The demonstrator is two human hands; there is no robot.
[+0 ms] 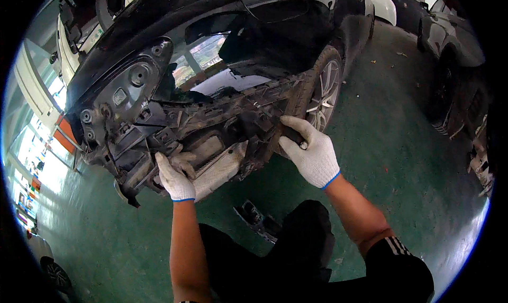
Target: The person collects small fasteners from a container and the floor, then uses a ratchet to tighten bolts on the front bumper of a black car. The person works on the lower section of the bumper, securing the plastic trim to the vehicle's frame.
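A black car [286, 28] with its bumper off is in front of me, its dark inner structure and brackets [159, 128] bare. My left hand [176, 178], in a white knit glove with a blue cuff, is at the lower middle of this area, beside a silver ribbed heat shield [222, 168]. Its fingers are apart, and nothing shows in them. Near the wheel, my gloved right hand [315, 155] has thumb and fingers closed on a dark piece [291, 135] at the corner of the body. Whether that piece is loose or attached, I cannot tell.
A silver-spoked wheel [325, 91] stands just beyond my right hand. On the green floor [381, 160], a dark bracket-like part [256, 218] lies by my knee [309, 223]. Another car [450, 44] is parked at the right, and a light-coloured one [39, 253] shows at lower left.
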